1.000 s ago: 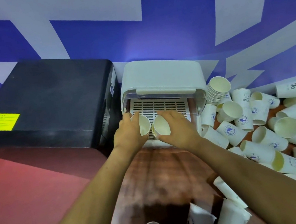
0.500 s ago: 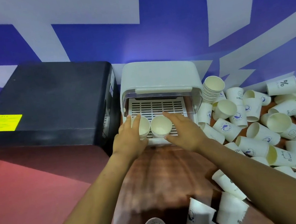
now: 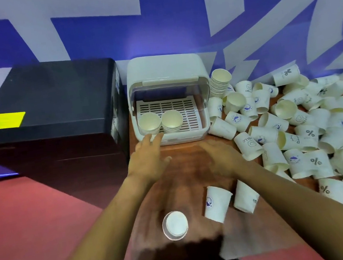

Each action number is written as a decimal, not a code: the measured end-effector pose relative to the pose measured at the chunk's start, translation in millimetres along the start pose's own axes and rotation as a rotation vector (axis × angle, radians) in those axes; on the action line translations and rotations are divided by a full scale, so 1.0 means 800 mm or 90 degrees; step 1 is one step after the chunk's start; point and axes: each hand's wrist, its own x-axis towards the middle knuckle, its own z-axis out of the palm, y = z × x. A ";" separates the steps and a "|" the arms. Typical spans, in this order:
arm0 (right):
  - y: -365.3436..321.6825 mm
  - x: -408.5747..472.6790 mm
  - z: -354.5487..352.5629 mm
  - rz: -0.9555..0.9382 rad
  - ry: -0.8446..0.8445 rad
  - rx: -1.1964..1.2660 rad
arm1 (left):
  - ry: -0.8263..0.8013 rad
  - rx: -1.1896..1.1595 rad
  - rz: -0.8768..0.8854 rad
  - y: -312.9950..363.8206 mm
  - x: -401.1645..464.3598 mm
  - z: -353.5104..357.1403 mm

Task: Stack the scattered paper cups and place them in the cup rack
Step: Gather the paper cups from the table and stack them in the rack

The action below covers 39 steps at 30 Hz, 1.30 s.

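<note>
Paper cups in two short stacks stand side by side, mouths up, on the slotted tray inside the white cup rack (image 3: 164, 69): the left stack (image 3: 149, 123) at the tray's front left corner, the right stack (image 3: 172, 121) just beside it, the two rims touching or nearly so. The rack's clear cover is raised and it sits at the back of the wooden desk (image 3: 184, 171), just beside a black machine (image 3: 51, 115) bearing a yellow label (image 3: 0, 121).

The left hand (image 3: 148, 157) hovers in front of the rack's front lip with fingers straight and loosely spread, holding nothing; its fingertips lie at the lip below the left stack, though contact cannot be made out. The right hand (image 3: 222, 158) is blurred, over the desk nearer the person, fingers relaxed and empty.

To the right of the rack a leaning stack of nested cups (image 3: 220, 82) rests against its side, and a big heap of scattered cups (image 3: 296, 126) covers the desk's right part, most on their sides. Nearer the person, one cup stands upside down (image 3: 175, 225) and two cups (image 3: 230, 202) lie tipped beside the right forearm.
</note>
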 end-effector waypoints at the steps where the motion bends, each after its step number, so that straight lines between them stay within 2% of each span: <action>1: 0.003 -0.008 0.007 -0.004 -0.022 -0.001 | -0.011 0.006 0.001 0.001 -0.009 0.005; 7: 0.017 -0.053 0.035 -0.052 -0.145 -0.139 | -0.093 0.034 -0.044 0.013 -0.063 0.030; 13: 0.036 -0.081 0.057 -0.129 -0.166 -0.259 | -0.208 0.046 -0.113 0.032 -0.116 0.065; 17: 0.043 -0.088 0.075 -0.152 -0.156 -0.281 | -0.254 0.072 -0.132 0.040 -0.143 0.098; 23: 0.051 -0.096 0.093 -0.142 -0.138 -0.222 | -0.239 0.072 -0.153 0.042 -0.150 0.123; 31: 0.051 -0.094 0.099 -0.119 -0.112 -0.254 | -0.192 0.131 -0.153 0.035 -0.146 0.138; 35: 0.047 -0.086 0.097 -0.105 -0.087 -0.272 | -0.172 0.075 -0.148 0.031 -0.138 0.135; 39: 0.046 -0.084 0.077 -0.086 -0.049 -0.218 | -0.107 0.066 -0.123 0.029 -0.127 0.110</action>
